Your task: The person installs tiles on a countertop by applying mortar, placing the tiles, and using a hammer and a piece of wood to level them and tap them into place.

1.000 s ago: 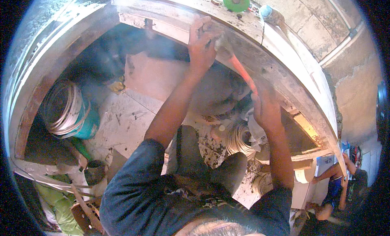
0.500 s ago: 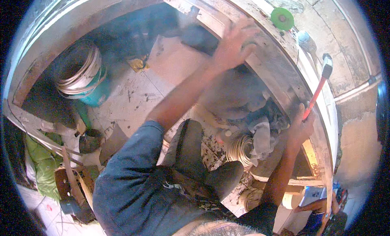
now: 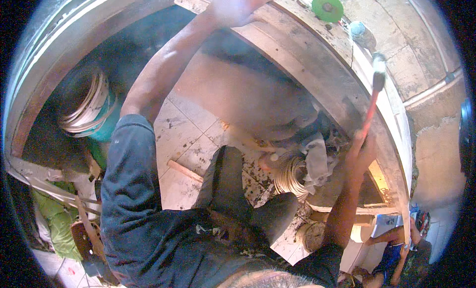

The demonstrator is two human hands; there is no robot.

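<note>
My right hand [image 3: 364,145] is wrapped round the red handle of a hammer [image 3: 372,108]. The hammer's head is blurred and points away from me, near the far-right edge of a wooden frame [image 3: 292,47]. My left hand [image 3: 239,8] lies at the frame's far beam with its fingers stretched out. Nothing shows in that hand, though its outline is a little washed out. A green disc [image 3: 327,8] rests on the ledge just beyond the beam, to the right of my left hand.
Inside the frame at left stands a bucket [image 3: 106,117] with rings stacked in it. A coil [image 3: 291,176] and a pale crumpled bag [image 3: 317,161] lie near my right forearm. A wooden stick [image 3: 184,171] is on the tiled floor. Another person [image 3: 389,251] sits at the lower right.
My left hand has moved up and left along the beam. The hammer has swung slightly left in my right hand, which stays near the frame's right side. The view has shifted somewhat.
</note>
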